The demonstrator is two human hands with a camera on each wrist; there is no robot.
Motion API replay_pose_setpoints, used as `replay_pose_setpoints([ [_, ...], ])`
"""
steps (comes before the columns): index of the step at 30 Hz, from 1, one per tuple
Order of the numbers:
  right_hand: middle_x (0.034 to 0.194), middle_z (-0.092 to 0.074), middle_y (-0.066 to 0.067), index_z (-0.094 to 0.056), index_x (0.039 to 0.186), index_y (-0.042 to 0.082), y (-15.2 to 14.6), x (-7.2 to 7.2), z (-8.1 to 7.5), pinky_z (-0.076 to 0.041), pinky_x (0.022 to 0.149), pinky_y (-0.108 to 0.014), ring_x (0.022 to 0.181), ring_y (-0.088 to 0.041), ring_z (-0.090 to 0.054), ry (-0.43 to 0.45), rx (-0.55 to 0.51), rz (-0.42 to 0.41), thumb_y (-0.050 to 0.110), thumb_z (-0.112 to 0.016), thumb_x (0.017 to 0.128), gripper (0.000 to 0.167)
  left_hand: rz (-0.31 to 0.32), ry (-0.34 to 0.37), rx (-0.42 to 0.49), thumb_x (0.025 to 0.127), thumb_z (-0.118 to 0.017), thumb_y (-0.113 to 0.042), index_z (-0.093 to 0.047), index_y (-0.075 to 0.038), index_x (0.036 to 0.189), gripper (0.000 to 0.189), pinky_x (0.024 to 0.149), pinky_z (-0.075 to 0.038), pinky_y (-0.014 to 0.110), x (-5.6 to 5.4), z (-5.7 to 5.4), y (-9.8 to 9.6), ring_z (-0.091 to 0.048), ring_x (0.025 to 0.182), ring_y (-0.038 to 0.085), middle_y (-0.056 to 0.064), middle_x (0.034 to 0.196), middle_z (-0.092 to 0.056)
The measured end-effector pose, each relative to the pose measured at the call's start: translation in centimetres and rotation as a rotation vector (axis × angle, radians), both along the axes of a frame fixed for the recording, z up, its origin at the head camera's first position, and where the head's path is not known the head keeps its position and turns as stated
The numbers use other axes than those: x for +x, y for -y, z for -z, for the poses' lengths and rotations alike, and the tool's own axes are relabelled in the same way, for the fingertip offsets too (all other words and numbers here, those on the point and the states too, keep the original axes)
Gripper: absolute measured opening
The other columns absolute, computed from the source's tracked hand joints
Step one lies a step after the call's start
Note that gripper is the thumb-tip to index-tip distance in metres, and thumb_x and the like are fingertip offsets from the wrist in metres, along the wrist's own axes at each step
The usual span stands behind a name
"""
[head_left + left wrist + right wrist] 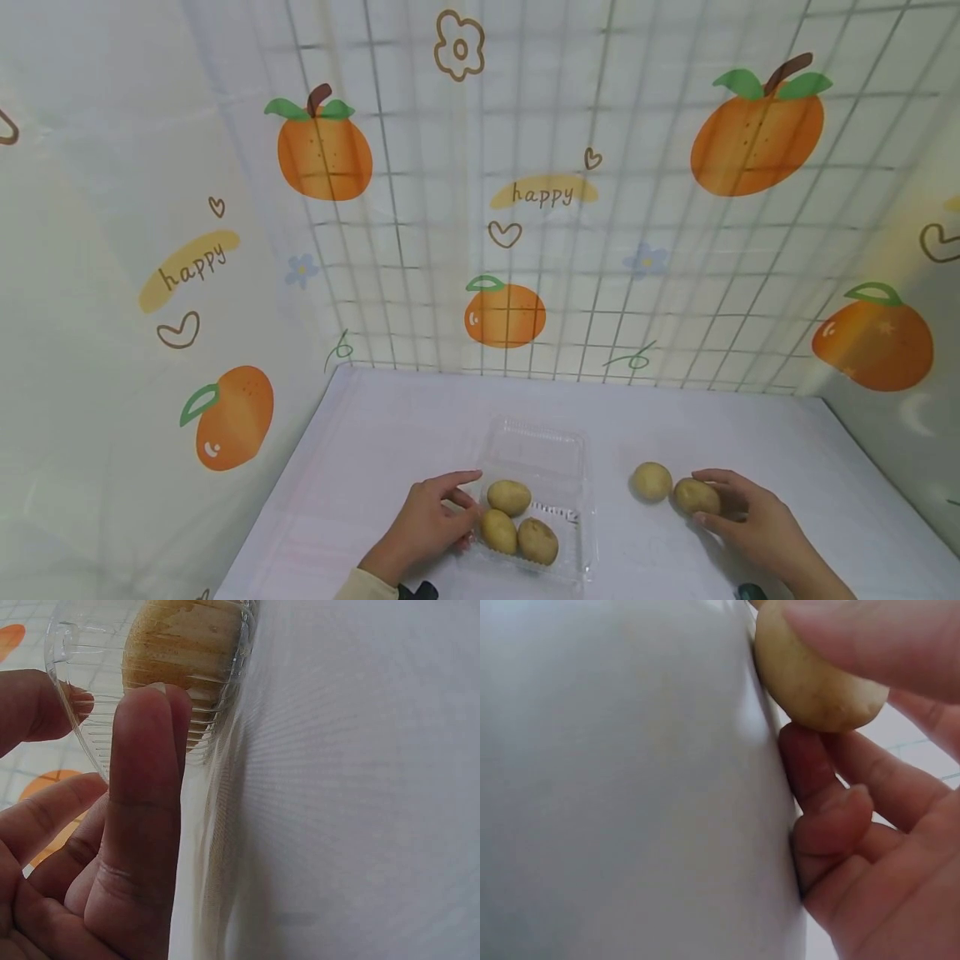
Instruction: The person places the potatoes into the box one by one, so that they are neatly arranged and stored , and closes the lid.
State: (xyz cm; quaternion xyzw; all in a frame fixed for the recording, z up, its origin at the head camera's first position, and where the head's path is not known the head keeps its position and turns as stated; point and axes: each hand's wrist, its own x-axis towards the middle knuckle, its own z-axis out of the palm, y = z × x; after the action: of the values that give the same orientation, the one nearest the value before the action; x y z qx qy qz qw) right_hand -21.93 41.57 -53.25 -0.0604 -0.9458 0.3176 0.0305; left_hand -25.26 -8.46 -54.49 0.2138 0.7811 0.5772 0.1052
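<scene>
A clear plastic clamshell box (pixel 568 550) lies with its lid (pixel 532 450) folded back. Three potatoes (pixel 537 541) sit in its base. My left hand (pixel 435 521) is at the box's left side, thumb against the outer wall and index finger stretched along the rim. Through the ribbed plastic, the left wrist view shows one potato (pixel 184 645) close to the thumb. To the right of the box, my right hand (pixel 750 521) grips a potato (pixel 696 497) between thumb and fingers, at table level. Another loose potato (pixel 652 482) lies just left of it.
The white tabletop (pixel 405 417) extends around the box. A curtain (pixel 420 225) printed with oranges hangs along the back and sides of the table, with a wire grid showing behind it.
</scene>
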Motion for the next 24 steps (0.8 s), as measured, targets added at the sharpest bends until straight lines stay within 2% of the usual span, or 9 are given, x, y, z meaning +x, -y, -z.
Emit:
replay_pose_setpoints([
  [12,0.135,-0.064,-0.030,-0.060,0.140,0.008,0.2,0.5,-0.4,-0.057,0.088,-0.059,0.111,-0.044,-0.070,-0.027,-0.015,-0.050,0.038,-0.094,0.080,0.075,-0.020,0.018,-0.023,0.097,-0.076,-0.021,-0.060,-0.011,0.149,0.056,0.058,-0.061,0.030,0.2,-0.4,-0.1,-0.075,0.065,0.021,-0.004,0.100,-0.075],
  [18,0.134,-0.066,-0.028,-0.060,0.140,0.008,0.1,0.6,-0.7,-0.059,0.088,-0.056,0.111,-0.041,-0.071,-0.005,-0.044,-0.065,0.045,-0.092,0.080,0.077,-0.012,0.017,-0.011,0.097,-0.076,-0.019,-0.059,-0.010,0.150,0.056,0.059,-0.061,0.030,0.2,-0.4,-0.1,-0.075,0.065,0.022,-0.004,0.100,-0.075],
  [24,0.136,-0.065,-0.027,-0.059,0.143,0.010,0.4,1.0,-1.5,-0.061,0.085,-0.052,0.111,-0.039,-0.071,0.039,-0.103,-0.089,0.040,-0.092,0.082,0.076,-0.013,0.017,-0.004,0.096,-0.076,-0.019,-0.060,-0.011,0.150,0.057,0.058,-0.061,0.031,0.0,0.1,0.0,-0.075,0.065,0.021,-0.003,0.101,-0.075],
])
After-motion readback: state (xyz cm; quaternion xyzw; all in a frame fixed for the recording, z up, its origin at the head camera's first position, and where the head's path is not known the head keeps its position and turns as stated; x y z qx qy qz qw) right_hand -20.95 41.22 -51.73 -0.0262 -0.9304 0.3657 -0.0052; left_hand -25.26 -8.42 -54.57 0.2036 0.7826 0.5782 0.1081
